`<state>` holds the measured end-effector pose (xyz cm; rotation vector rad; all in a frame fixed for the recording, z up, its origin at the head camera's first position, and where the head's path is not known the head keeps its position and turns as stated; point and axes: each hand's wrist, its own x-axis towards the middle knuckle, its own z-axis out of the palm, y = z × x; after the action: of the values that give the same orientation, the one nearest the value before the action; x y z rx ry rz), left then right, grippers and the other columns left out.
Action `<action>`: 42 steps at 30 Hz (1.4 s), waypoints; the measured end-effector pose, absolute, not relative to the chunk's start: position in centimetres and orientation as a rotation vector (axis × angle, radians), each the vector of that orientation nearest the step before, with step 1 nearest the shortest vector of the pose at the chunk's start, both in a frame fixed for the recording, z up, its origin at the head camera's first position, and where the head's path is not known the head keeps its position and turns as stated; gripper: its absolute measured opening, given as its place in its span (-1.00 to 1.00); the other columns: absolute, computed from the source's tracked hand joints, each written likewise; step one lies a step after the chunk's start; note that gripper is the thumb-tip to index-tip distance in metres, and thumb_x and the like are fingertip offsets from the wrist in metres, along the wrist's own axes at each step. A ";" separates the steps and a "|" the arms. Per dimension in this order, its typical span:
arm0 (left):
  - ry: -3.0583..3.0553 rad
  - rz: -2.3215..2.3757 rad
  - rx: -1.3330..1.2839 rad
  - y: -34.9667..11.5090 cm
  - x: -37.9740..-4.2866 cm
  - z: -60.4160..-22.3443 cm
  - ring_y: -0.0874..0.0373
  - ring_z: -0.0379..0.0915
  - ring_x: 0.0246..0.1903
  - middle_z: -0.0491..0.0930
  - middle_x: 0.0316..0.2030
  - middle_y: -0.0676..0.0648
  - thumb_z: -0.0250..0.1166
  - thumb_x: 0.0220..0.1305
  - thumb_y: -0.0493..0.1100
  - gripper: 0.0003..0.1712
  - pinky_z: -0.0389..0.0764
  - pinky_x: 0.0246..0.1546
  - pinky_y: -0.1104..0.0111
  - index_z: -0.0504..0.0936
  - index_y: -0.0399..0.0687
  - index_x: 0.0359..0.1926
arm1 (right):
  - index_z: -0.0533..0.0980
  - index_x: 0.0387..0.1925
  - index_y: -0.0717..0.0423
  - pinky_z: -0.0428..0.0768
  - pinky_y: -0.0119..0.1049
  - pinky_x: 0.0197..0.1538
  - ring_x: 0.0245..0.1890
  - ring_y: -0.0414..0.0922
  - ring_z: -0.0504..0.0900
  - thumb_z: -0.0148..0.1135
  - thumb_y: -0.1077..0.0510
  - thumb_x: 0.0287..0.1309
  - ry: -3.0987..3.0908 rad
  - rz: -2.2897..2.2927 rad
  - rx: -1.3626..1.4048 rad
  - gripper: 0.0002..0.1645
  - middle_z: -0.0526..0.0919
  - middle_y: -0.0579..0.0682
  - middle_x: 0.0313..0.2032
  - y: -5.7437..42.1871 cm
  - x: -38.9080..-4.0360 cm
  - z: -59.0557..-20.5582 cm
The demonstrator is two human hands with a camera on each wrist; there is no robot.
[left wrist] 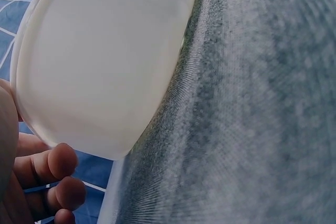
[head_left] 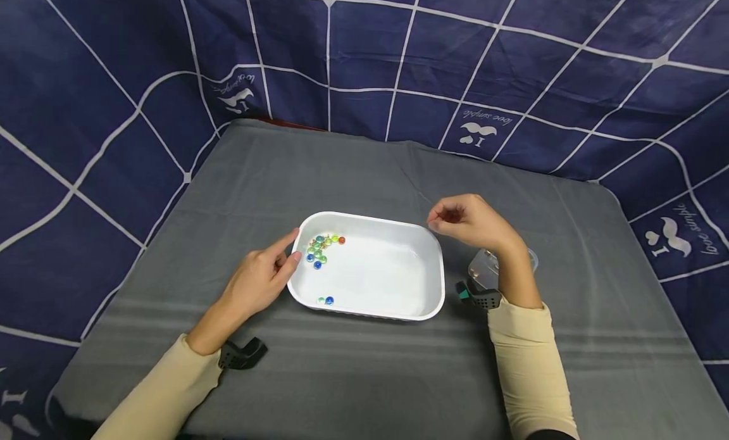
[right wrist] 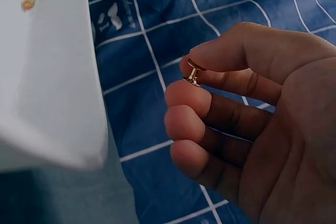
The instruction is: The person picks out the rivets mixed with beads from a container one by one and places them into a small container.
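My right hand (head_left: pixel 471 221): fingers narrow, pinching small gold piece (right wrist: pixel 193 73) just beside far right corner of white tray (head_left: pixel 381 263). My left hand (head_left: pixel 259 278): thumb and index slightly apart, touching tray's left edge. Marbles (head_left: pixel 317 264) inside, most near far left corner.

Glossy, probably metal pin (right wrist: pixel 193 73), smooth tray (head_left: pixel 381 263).

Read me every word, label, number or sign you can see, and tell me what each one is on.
"love simple": on the blue cloth, upside down at the back and turned sideways on the right.
"I": same cloth, several places, with a moustache sign and, on some, a heart.
The back-left words and the right wrist view's lettering are too small or blurred to read.
None readable on the white tray.
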<state>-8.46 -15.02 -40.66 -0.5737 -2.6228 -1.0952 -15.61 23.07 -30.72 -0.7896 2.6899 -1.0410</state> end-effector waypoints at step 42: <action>-2.629 -1.076 -0.573 -14.9 -8.5 -40.7 0.34 0.16 -0.74 0.36 -0.65 0.14 0.19 0.41 -0.20 -0.50 0.26 -0.68 0.39 0.47 -0.36 0.29 | 0.68 -0.31 0.31 0.51 -0.53 -0.38 -0.48 -0.29 0.57 0.31 0.45 0.14 2.906 -1.106 -0.502 -0.91 0.69 -0.01 -0.44 34.1 -13.5 -30.6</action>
<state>-8.50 -14.95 -40.68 -0.5735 -2.6295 -1.0759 -13.52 34.09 -30.56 -0.5016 2.9061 -1.1060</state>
